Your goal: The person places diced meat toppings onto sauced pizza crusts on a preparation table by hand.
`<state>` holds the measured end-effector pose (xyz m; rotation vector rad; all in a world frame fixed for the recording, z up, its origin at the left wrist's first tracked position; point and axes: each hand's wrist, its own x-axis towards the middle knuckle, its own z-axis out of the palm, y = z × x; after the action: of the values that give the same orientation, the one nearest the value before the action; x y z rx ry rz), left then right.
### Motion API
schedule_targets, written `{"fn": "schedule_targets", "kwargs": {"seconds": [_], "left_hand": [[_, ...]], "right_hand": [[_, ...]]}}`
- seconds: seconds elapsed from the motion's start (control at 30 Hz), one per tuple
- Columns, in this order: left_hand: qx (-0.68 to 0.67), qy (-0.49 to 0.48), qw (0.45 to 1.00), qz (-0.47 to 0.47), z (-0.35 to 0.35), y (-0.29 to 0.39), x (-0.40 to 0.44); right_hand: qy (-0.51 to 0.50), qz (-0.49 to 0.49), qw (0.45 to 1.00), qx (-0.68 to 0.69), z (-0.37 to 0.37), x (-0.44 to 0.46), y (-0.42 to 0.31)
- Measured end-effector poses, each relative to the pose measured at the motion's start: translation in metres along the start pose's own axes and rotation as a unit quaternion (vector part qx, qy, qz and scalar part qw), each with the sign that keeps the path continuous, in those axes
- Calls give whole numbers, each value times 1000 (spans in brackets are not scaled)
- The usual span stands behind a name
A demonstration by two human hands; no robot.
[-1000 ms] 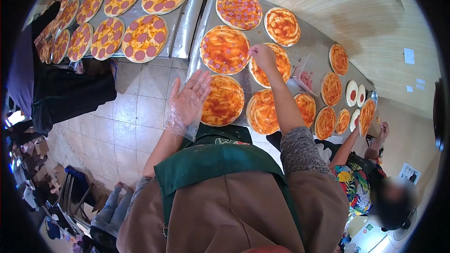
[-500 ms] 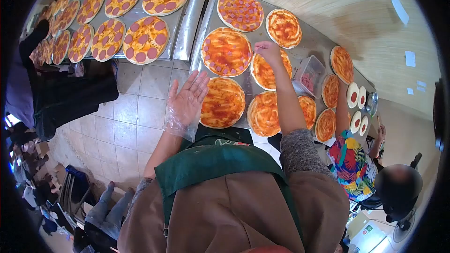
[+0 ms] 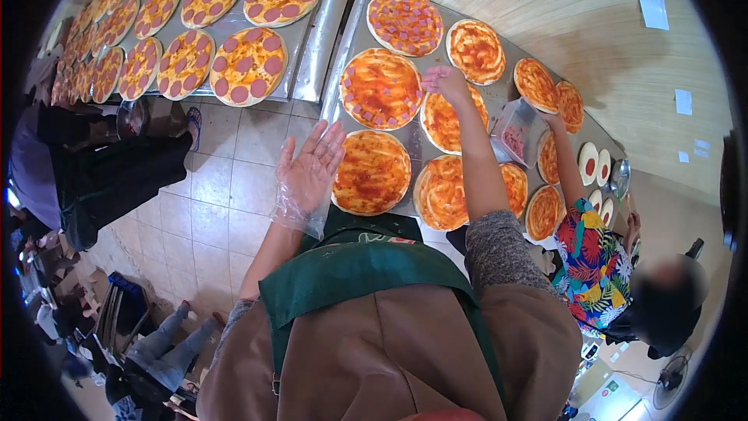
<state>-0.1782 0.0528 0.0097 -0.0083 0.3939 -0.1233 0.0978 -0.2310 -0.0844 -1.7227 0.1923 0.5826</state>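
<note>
My left hand (image 3: pixel 310 175), in a clear plastic glove, is held palm up with fingers stretched. It hovers beside a sauced pizza base (image 3: pixel 372 173), and nothing shows on the palm. My right hand (image 3: pixel 448 84) is over the tray with its fingers loosely apart. Its fingertips are by the right edge of a sauced pizza (image 3: pixel 380 86) that has pink ham cubes along its rim. Under my right wrist lies another sauced base (image 3: pixel 446 126), partly hidden. Beyond, a pizza (image 3: pixel 405 22) is covered in ham cubes.
A clear plastic tub (image 3: pixel 518 131) of chopped ham stands right of my forearm. Several sauced bases surround it. A co-worker's arm (image 3: pixel 567 156) reaches across the tray's right side. Sausage-topped pizzas (image 3: pixel 248 66) fill the left table. Small sauced rounds (image 3: pixel 588 162) lie far right.
My right fingers have loosened from a closed fist. The co-worker's hand has reached further along the tray, and another sauced base now lies at the back. My left hand stays nearly still.
</note>
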Motion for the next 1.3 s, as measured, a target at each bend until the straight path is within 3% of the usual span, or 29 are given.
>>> {"fn": "schedule_targets", "kwargs": {"seconds": [0.13,0.23,0.33,0.53,0.63,0.83,1.03,1.13,1.3], "left_hand": [[33,12,999,6,2,-2,-2],[32,21,999,6,1,-3,-2],[27,19,999,5,-1,-4,-3],[29,16,999,11,-1,-4,-3],[33,18,999,11,-2,-4,-3],[31,19,999,8,-1,-6,-3],[20,15,1000,7,-3,-5,-2],[23,13,999,17,-2,-5,-4],[18,17,1000,16,-4,-4,-4]], "right_hand": [[0,31,990,-136,2,-3,-9],[-3,-68,972,-225,2,-3,-7],[41,-80,956,-278,3,-4,-7],[12,-65,938,-340,1,2,-7],[-7,-116,917,-382,2,9,0],[53,-105,871,-477,22,-1,-18],[71,-81,873,-476,24,-5,-23],[75,-129,886,-439,19,-23,-16],[41,-93,878,-467,28,-61,-8]]}}
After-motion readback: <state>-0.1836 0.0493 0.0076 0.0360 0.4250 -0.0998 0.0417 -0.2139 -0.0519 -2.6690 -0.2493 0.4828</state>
